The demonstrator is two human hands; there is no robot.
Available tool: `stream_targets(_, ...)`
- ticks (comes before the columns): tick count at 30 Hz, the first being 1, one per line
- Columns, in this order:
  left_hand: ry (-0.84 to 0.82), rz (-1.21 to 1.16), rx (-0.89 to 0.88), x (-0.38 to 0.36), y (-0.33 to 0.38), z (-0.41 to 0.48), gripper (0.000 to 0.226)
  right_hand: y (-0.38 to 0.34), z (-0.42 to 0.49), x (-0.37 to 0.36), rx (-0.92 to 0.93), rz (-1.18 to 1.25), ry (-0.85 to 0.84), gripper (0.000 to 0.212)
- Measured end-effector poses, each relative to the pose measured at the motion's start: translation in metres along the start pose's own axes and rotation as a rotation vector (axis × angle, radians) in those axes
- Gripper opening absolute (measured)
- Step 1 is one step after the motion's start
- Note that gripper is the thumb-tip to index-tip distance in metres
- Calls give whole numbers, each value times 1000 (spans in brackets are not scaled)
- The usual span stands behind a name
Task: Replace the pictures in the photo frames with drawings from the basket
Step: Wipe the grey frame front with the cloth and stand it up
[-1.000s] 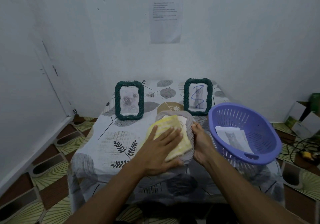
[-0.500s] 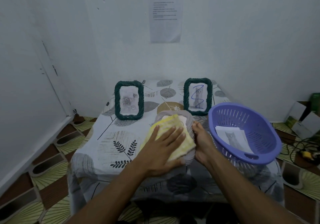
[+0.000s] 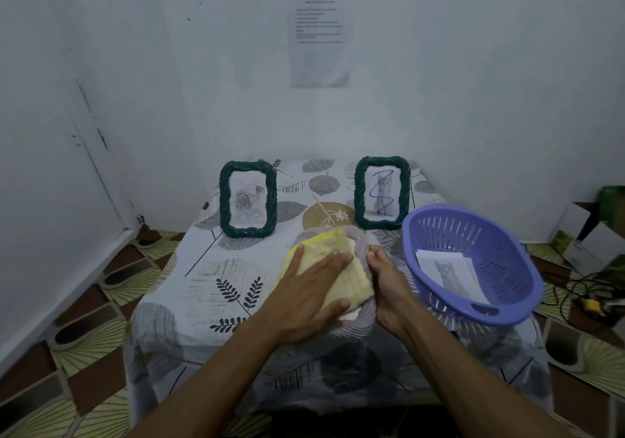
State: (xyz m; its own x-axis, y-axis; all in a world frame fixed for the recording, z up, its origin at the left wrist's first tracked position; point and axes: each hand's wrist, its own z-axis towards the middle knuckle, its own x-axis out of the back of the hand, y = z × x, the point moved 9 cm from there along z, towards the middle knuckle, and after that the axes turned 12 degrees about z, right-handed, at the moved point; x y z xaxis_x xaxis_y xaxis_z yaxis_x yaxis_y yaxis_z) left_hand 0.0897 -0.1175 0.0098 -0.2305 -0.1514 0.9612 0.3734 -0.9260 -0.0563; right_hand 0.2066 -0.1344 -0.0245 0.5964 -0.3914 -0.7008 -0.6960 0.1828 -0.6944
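Observation:
A pale grey photo frame (image 3: 363,319) lies flat near the table's front edge. A yellow cloth (image 3: 341,268) covers most of it. My left hand (image 3: 304,299) presses flat on the cloth, fingers spread. My right hand (image 3: 389,285) grips the frame's right edge. Two dark green frames stand at the back: the left one (image 3: 248,199) shows roses, the right one (image 3: 382,193) shows a cat with a blue scribble. A purple basket (image 3: 473,261) to the right holds paper sheets (image 3: 449,273) with a cat picture on top.
The small table (image 3: 203,282) has a leaf-patterned cloth and stands against a white wall with a printed sheet (image 3: 319,33) taped up. Boxes (image 3: 588,234) and cables (image 3: 588,302) lie on the patterned floor at the right.
My left hand has slid the yellow cloth a little toward the left and front across the lying frame. My right hand has stayed on the frame's edge.

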Motion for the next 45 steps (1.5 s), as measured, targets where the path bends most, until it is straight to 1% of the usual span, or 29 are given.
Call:
stream_targets(2,-7,-7,-13,-3,2,-15,67,-5,3,6,18,11,42,27)
stream_targets(5,3,-25,13,-5,-5,-34,65,-7,5,5,42,22,94,25)
stream_targets(7,7,0,12,-2,-9,-39,65,-7,8,3,57,27,115,25)
stream_targets(10,0,37,-62,3,0,-42,62,-12,14,1,85,21,142,23)
stream_targets(12,22,8,-76,4,1,-42,60,-14,17,0,89,27,135,23)
stream_targets(14,92,-115,6,7,-13,-37,57,-11,14,-1,65,28,128,24)
stream_targets(16,243,-270,136,13,-35,-28,50,-6,9,-3,39,41,113,25)
stream_targets(17,318,-276,187,17,-44,-22,50,-4,7,-2,30,49,108,26)
stream_targets(18,356,-233,250,18,-51,-17,57,-3,7,-1,24,48,109,26)
stream_targets(19,342,-192,337,15,-60,-12,69,-3,6,0,21,44,112,27)
stream_targets(20,279,-198,436,9,-69,-9,82,-3,6,1,19,38,113,27)
stream_targets(21,191,-257,520,0,-78,-7,91,-3,6,3,16,36,115,27)
stream_targets(22,117,-358,568,-10,-85,-6,96,-3,7,4,15,39,118,27)
stream_targets(23,77,-461,583,-18,-90,-5,96,-3,7,5,14,40,119,28)
stream_targets(25,68,-540,586,-22,-94,-5,92,-5,8,4,19,17,121,27)
stream_targets(27,82,-499,635,-19,-99,-8,85,-5,9,2,21,-15,121,26)
stream_targets(30,148,-410,745,-2,-112,-22,64,-2,12,2,15,-37,127,26)
stream_targets(32,198,-373,822,11,-131,-37,57,-1,16,4,15,-65,135,26)
stream_targets(33,194,-354,868,14,-145,-46,56,0,17,4,13,-80,135,27)
stream_targets(35,134,-331,968,13,-183,-65,54,2,20,4,12,-97,134,27)
stream_targets(37,61,-388,1045,7,-220,-81,55,3,22,1,13,-100,140,28)
stream_targets(39,1,-450,1072,-5,-241,-90,59,5,25,0,12,-125,150,28)
stream_targets(40,-35,-443,1061,-12,-244,-92,62,6,26,0,14,-147,151,28)
stream_targets(42,-109,-332,1012,-28,-239,-93,68,8,29,1,22,-213,147,25)
stream_targets(45,-236,82,885,-43,-221,-91,71,7,32,6,36,-305,141,24)
